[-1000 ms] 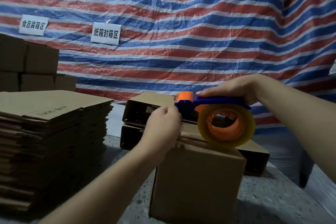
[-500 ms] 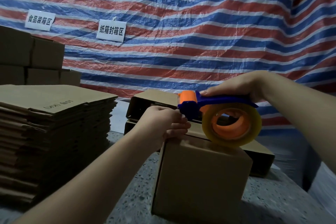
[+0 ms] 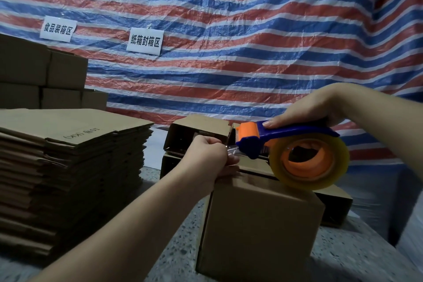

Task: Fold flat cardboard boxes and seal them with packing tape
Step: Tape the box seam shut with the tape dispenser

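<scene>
A folded cardboard box [image 3: 258, 229] stands upright on the speckled table [image 3: 183, 231] in front of me. My right hand [image 3: 306, 107] grips the blue handle of a tape dispenser [image 3: 270, 137] with an orange head; its clear tape roll [image 3: 309, 160] rests on the box's top. My left hand [image 3: 210, 158] sits at the box's top left edge and pinches the free end of the clear tape [image 3: 232, 152] coming off the dispenser's head.
A tall stack of flat cardboard sheets [image 3: 75, 167] fills the left of the table. Folded boxes [image 3: 41, 75] are piled at the far left. Open boxes lie on their sides [image 3: 196, 135] behind the upright box. A striped tarp with two paper signs [image 3: 144, 41] hangs behind.
My left hand has lowered from the dispenser's head to the box's top left edge, drawing out a short length of tape. The dispenser has shifted slightly right.
</scene>
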Demonstrator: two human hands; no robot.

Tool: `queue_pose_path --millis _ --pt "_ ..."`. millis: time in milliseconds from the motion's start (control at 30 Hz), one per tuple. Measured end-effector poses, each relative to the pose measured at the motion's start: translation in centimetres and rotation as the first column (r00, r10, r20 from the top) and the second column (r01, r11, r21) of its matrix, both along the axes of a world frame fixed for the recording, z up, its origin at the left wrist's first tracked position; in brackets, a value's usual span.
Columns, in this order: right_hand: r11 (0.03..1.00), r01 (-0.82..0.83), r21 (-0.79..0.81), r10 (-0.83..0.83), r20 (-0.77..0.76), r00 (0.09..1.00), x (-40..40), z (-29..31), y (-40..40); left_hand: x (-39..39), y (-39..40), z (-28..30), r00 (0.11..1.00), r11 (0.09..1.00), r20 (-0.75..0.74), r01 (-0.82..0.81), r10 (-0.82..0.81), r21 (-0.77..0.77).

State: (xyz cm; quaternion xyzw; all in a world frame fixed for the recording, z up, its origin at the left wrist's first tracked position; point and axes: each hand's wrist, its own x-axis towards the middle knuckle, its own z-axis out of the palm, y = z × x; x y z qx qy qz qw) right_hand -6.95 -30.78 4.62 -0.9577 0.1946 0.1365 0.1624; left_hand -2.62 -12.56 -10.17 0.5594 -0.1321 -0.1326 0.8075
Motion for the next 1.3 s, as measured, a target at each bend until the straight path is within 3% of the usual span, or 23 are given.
queue_pose_path --millis 100,200,233,367,500,1033,1300 --pt "1.000 0.007 -0.005 -0.007 -0.018 1.000 0.4 -0.4 0.2 0.1 0.4 -0.3 0.996 0.998 0.070 -0.055 0.052 0.041" --pt "1.000 0.028 0.003 -0.028 -0.024 0.999 0.9 -0.6 0.4 0.9 0.9 -0.8 0.916 0.943 0.362 -0.259 0.171 0.211" --pt "0.999 0.037 0.001 -0.037 -0.026 0.999 1.1 -0.7 0.5 0.9 1.1 -0.8 0.903 0.925 0.391 -0.290 0.180 0.244" --pt "0.998 0.066 -0.016 -0.067 -0.052 0.996 1.7 -0.8 1.3 1.5 1.3 -1.0 0.954 0.936 0.274 -0.203 0.122 0.289" --pt "0.998 0.064 -0.018 -0.065 -0.074 0.995 2.2 -0.9 1.9 2.1 1.8 -1.2 0.963 0.948 0.256 -0.156 0.084 0.276" --pt "0.993 0.043 -0.112 -0.057 -0.124 0.991 2.5 -0.2 3.0 4.1 3.1 -2.3 0.942 0.898 0.311 -0.243 0.128 0.367" --pt "0.993 0.026 -0.115 -0.041 -0.133 0.990 2.9 -0.8 4.0 4.9 2.8 -3.6 0.949 0.898 0.303 -0.210 0.091 0.387"
